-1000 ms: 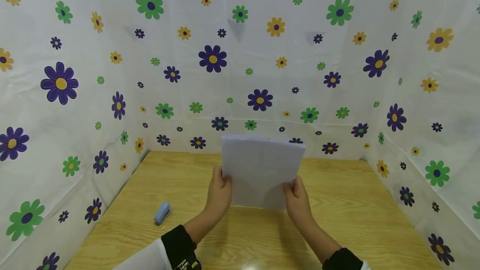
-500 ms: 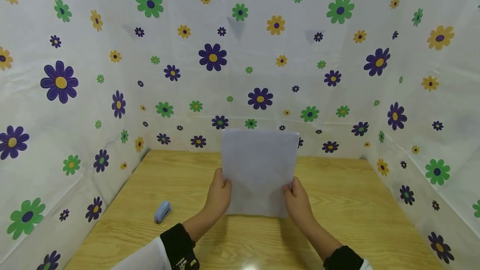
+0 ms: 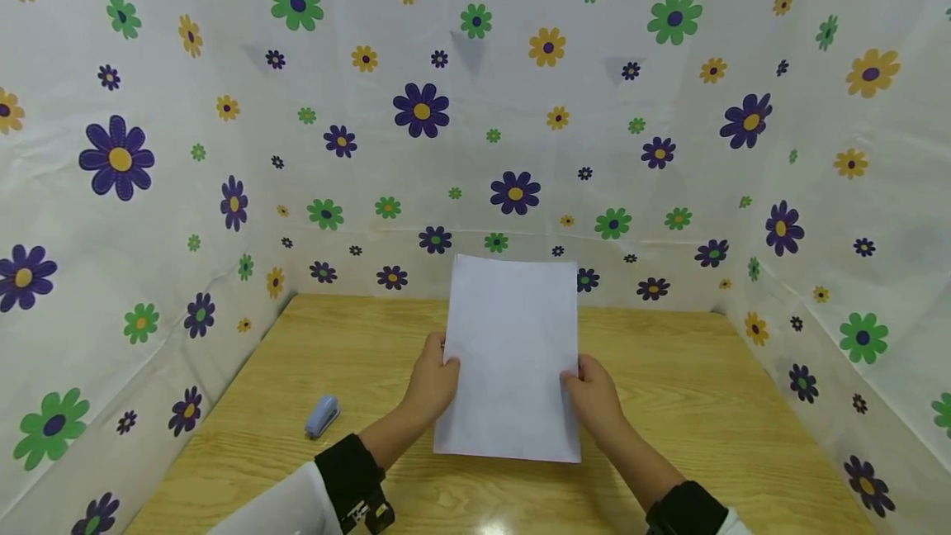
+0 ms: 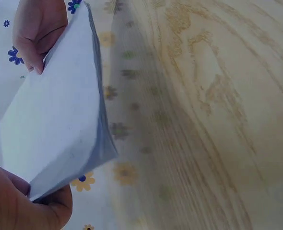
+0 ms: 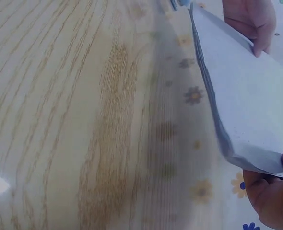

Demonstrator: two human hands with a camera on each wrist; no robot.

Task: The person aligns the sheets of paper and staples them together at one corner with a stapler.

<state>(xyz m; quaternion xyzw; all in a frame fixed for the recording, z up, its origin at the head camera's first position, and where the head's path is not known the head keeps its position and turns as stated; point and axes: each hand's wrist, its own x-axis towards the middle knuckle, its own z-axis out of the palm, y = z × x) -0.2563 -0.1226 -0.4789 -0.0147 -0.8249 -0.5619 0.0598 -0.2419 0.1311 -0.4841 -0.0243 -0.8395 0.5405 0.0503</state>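
Observation:
A stack of white paper [image 3: 513, 362] is held up above the table, its broad face toward the head camera. My left hand [image 3: 432, 378] grips its left edge, thumb on the near face and fingers behind. On the opposite edge my right hand [image 3: 594, 395] pinches it the same way. Both wrist views show several sheets layered along the lower edge of the paper [image 4: 60, 110], slightly fanned and uneven. In the right wrist view the right thumb and fingers hold a corner area of the paper [image 5: 247, 96].
A small light-blue stapler [image 3: 323, 417] lies on the wooden table [image 3: 669, 419], left of the left hand. White sheeting with a flower print [image 3: 342, 40] surrounds the table at the back and both sides.
The paper has turned from a wider, shorter outline to a taller, narrower one, its lower edge now reaching further down. Both hands keep their grip and have barely moved. The stapler stays put.

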